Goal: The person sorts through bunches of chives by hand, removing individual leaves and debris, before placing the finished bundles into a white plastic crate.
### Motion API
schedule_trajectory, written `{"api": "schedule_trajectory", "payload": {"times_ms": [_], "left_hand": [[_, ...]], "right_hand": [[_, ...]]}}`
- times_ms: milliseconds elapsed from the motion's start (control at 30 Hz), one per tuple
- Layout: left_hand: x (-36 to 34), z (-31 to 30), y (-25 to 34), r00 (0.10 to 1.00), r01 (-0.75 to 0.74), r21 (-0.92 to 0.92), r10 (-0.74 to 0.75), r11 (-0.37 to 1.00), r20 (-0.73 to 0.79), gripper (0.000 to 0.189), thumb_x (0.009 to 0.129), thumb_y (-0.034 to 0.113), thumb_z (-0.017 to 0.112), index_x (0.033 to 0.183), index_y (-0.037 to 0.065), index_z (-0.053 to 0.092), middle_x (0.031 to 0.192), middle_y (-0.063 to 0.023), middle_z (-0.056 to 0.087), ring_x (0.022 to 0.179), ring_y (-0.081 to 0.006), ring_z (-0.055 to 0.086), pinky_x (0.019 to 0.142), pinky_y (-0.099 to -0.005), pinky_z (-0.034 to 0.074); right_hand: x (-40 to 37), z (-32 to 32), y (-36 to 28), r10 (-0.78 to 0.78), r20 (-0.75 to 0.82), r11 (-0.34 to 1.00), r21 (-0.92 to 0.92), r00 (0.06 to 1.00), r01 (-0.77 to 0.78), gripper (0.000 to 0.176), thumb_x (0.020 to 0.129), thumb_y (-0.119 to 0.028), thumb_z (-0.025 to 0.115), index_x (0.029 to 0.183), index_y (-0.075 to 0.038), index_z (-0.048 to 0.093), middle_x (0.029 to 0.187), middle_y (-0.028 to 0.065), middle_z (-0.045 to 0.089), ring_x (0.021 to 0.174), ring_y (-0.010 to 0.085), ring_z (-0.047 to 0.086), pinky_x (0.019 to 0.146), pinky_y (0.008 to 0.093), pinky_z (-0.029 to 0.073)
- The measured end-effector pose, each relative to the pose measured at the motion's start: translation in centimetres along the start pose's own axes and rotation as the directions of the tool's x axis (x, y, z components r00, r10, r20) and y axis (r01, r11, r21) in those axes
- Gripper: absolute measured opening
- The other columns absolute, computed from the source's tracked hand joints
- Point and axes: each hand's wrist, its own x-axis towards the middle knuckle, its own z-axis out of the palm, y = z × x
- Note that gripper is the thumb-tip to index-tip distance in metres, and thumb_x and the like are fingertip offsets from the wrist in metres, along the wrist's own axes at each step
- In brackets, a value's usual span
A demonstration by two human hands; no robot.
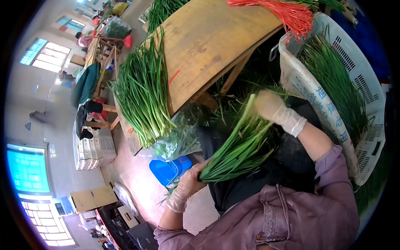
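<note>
My left hand (189, 183), in a clear thin glove, is closed round the leafy end of a bunch of garlic chives (237, 154). The bunch lies slantwise above my lap, its pale stems pointing up and away. Beside those stem ends is my right hand (271, 108), also gloved; its fingers are smeared by motion, so I cannot see whether they grip anything. A larger pile of garlic chives (143, 91) rests on the wooden table (208, 41), stems toward me. Red ties (291, 16) hang over the table's far right corner.
On my right stands a white slatted crate (366, 87) with a printed sack lining (308, 91) and more chives. A blue bin (166, 171) is on the floor to the left, below a clear plastic bag (179, 137). Another person (85, 40) is far off at the back.
</note>
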Motion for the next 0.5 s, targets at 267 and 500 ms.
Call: {"api": "schedule_trajectory", "payload": {"times_ms": [267,500], "left_hand": [[-1.9,0.4,-2.9,0.944,0.318,-0.591,-0.303,0.742,0.129,0.038,0.064,-0.010,0.059,0.099,0.005,0.057,0.085,0.0068,0.054,0.075,-0.0035,0.048,0.068,-0.0176,0.040],[-1.3,0.9,-1.9,0.887,0.433,-0.678,-0.414,0.594,0.204,0.036,0.062,-0.008,0.064,0.094,0.006,0.058,0.085,0.0034,0.058,0.077,-0.0069,0.052,0.070,-0.0216,0.043]], "right_hand": [[-1.2,-3.9,4.4,0.365,0.270,0.929,-0.166,0.891,-0.331,0.053,0.077,-0.024,0.056,0.122,-0.001,0.041,0.108,0.0188,0.055,0.099,0.0269,0.054,0.083,0.0331,0.044],[-2.2,-6.0,-2.4,-0.048,0.574,0.793,0.519,0.817,-0.318,0.088,0.069,-0.051,0.064,0.132,-0.002,0.027,0.119,0.0248,0.047,0.111,0.0342,0.046,0.092,0.0339,0.039]]}}
